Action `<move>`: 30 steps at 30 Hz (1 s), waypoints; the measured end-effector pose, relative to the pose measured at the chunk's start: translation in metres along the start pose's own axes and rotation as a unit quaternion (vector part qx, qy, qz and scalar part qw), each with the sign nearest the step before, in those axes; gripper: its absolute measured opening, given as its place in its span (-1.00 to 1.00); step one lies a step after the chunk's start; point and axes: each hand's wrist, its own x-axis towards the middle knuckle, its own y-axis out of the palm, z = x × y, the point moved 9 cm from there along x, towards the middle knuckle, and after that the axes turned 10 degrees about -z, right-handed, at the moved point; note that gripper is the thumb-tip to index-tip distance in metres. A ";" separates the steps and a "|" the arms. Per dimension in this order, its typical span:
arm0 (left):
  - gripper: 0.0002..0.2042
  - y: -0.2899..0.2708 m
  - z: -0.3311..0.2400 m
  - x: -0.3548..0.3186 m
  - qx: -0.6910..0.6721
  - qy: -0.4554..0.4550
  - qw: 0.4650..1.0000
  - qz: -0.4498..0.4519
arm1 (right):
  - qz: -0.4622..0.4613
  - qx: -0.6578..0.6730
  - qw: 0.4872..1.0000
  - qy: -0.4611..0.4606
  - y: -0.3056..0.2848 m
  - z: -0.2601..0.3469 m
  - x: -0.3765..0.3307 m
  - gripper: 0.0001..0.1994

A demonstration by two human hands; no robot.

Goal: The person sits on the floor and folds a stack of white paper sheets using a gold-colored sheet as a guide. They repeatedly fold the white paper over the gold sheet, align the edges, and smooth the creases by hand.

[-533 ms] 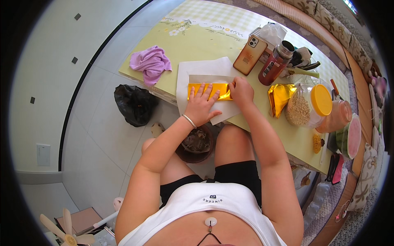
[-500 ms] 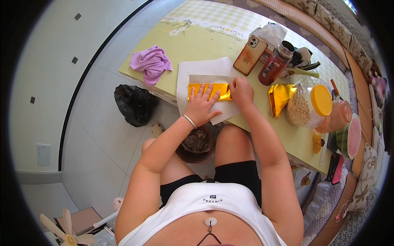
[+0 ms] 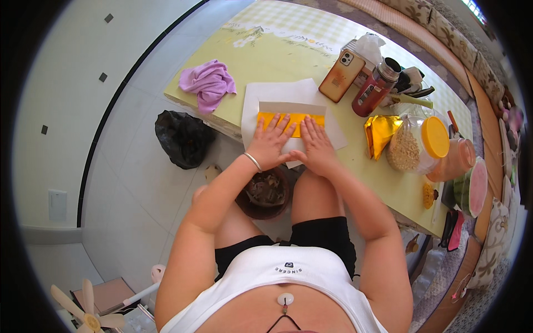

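Two hands lie flat, side by side, on a folded gold sheet [image 3: 291,123] at the near edge of the desk [image 3: 277,55]. The sheet's long axis runs from 9 o'clock to 3 o'clock across the view, and it rests on a larger white paper [image 3: 277,91]; a white folded strip covers its far edge.

Left hand [image 3: 270,143]: palm down, fingers [image 3: 272,125] spread wide and extended toward 12 o'clock, pressing the left half of the sheet. It grips nothing. A thin bracelet [image 3: 252,161] circles the wrist. The forearm enters from 7 o'clock.

Right hand [image 3: 317,145]: palm down, fingers extended and close together, pointing toward 12 o'clock, pressing just right of the sheet's centre. It also grips nothing. The forearm enters from 5 o'clock.

The thumbs sit just beside each other at the near edge of the paper. Both hands are equally near the sheet; its exposed right end lies at 2 o'clock from the right hand's fingertips.

Surroundings, left to right: a purple cloth [image 3: 208,83] at 10 o'clock, an orange phone [image 3: 340,76] at 1 o'clock, a red flask [image 3: 375,89], a gold foil pouch [image 3: 380,133] at 3 o'clock, and a jar with an orange lid [image 3: 419,145].
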 end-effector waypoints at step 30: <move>-0.82 -0.051 -0.029 0.027 -0.053 0.055 0.982 -0.174 | -0.224 0.023 0.965 -0.138 -0.068 0.029 0.007 -0.97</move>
